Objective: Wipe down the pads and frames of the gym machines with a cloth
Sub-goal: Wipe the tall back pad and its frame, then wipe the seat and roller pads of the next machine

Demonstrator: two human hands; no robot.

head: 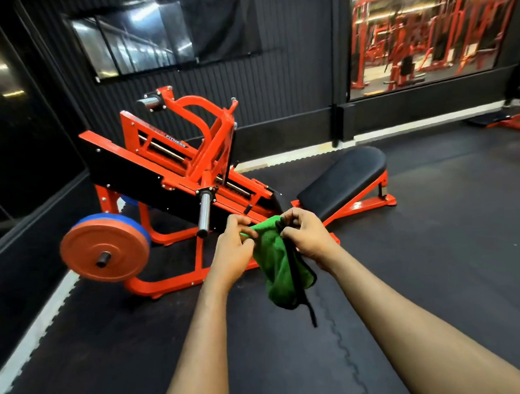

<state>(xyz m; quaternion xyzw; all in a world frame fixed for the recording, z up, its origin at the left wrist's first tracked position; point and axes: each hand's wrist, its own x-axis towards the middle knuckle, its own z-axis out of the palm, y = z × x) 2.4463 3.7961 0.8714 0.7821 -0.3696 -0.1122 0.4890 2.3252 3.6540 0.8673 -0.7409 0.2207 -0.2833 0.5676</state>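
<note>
Both forearms reach fwd over the floor (110,352). L grip (234,245) pinches the cloth (277,273) by its top edge, fingers curled on it. R grip (306,236) is clamped on the other top corner, by the black trim. The cloth hangs bunched between the 2, touching no surface; prob. being sorted into a fold for wiping.

Past the hands sits 1 machine: red frame (167,285), a chrome sleeve (205,211) pointing down toward the L grip, and a plate (104,248) off to the left.

The pad (344,178) lies ahead & right of the cloth. Its long axis runs from near-left up to far-right, low end just beyond the R grip. So the R grip is nearer the pad; the L grip is nearer the sleeve & frame. Wiping not yet begun, by the look.

Further back: dark wall, and a glass pane (424,31) showing more red machines.
</note>
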